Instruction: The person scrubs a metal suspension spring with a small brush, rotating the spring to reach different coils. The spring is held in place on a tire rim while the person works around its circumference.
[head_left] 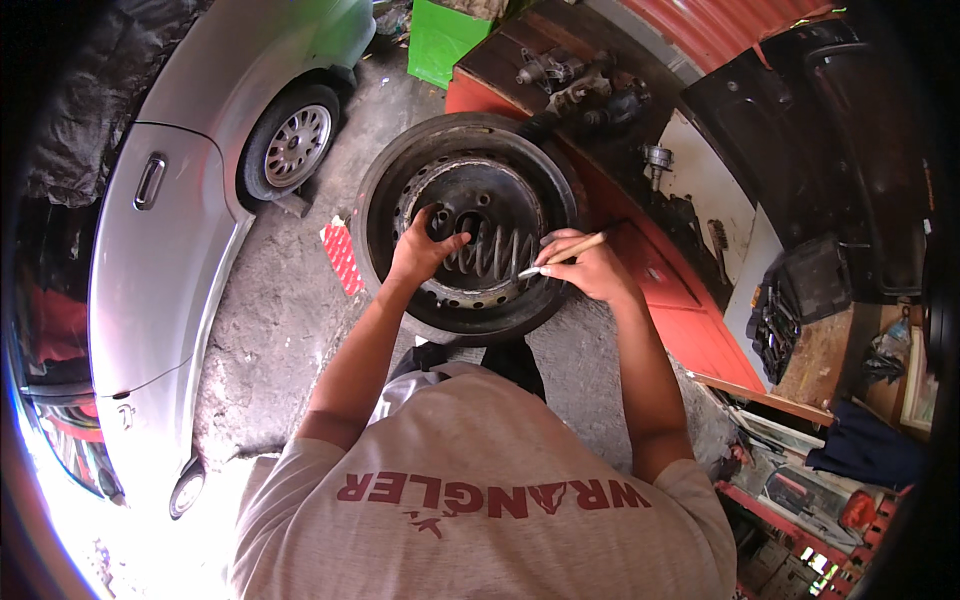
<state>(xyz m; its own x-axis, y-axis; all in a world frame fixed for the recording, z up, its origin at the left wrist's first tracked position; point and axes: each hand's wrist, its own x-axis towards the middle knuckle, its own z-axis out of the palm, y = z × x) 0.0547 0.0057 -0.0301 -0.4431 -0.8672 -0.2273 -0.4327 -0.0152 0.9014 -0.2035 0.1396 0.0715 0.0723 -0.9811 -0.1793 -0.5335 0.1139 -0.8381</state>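
A dark coil spring [489,252] lies across a steel wheel [478,299], which is fitted in a black tyre [375,215]. My left hand [420,250] grips the spring's left end, thumb and fingers spread around it. My right hand [592,268] is closed around a slim brush [585,246] with a pale wooden handle. The brush's light-coloured tip points left, close to the right end of the spring. Whether it touches the coils I cannot tell.
A silver car [165,270] stands along the left. At the right, a red workbench [665,285] carries greasy metal parts [580,85], a wire brush [719,245] and a black tool case [778,320]. A green box [440,42] stands at the back; red-and-white card [342,257] lies on the floor.
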